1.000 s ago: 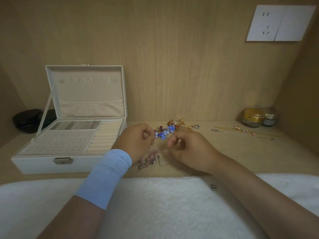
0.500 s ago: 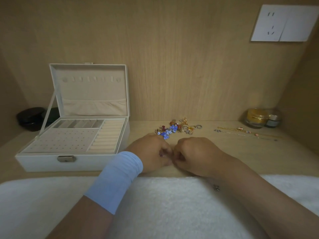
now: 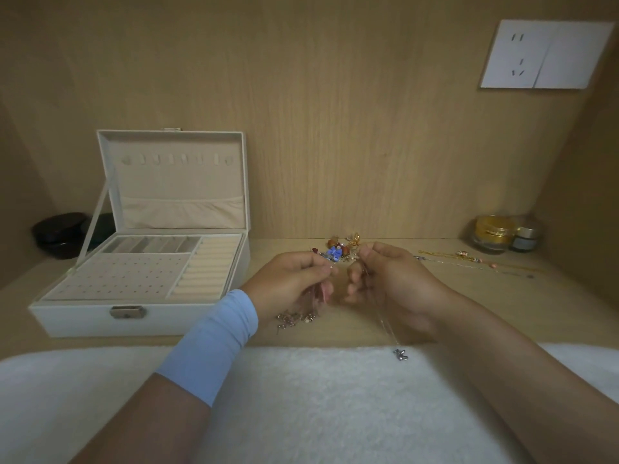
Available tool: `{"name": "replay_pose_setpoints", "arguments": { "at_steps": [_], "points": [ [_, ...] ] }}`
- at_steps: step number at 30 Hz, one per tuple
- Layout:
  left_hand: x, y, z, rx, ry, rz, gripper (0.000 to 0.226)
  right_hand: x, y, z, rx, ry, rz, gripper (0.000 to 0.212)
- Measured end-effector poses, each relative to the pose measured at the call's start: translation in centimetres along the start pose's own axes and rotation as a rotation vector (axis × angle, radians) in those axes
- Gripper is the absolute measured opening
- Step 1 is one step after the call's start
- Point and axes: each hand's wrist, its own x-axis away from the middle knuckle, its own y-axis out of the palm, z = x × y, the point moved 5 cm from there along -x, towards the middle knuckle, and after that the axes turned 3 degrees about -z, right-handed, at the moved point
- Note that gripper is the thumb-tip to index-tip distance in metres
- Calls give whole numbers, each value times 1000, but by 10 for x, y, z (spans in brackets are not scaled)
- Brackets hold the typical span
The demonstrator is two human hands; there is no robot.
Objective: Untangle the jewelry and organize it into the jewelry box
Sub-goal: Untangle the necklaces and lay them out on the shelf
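1. Left hand [image 3: 288, 283] was up, pinching a rose-gold chain [image 3: 296, 318] (tail bunched on the table [image 3: 335, 334]).
2. Right hand [image 3: 385, 283], fingers curled, pinched a silver necklace [image 3: 400, 354] that trailed onto the towel [image 3: 301, 396].
3. Jewelry box [image 3: 83, 321] sat open, left.

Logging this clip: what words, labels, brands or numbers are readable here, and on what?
No text can be read.
Print band on the gold jar: too blurred to read.
No lettering shows on the small jar, the wall socket or the jewelry box.
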Motion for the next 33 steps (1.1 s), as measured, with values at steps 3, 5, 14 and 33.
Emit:
{"name": "replay_pose_setpoints", "arguments": {
  "at_steps": [3, 5, 14, 33],
  "points": [
    [1, 1, -2, 52, -38, -69, 17, -1, -3, -2, -28, 12, 16, 22],
    [1, 1, -2, 111, -66, -98, 20, -2, -7, -1, -13, 11, 68, 23],
    [-4, -9, -12, -218, -102, 24, 23, -3, -13, -1, 86, 13, 79, 18],
    [-1, -14, 0, -386, 37, 121, 17, -8, -25, 2, 869, -117, -50, 20]
  ]
}}
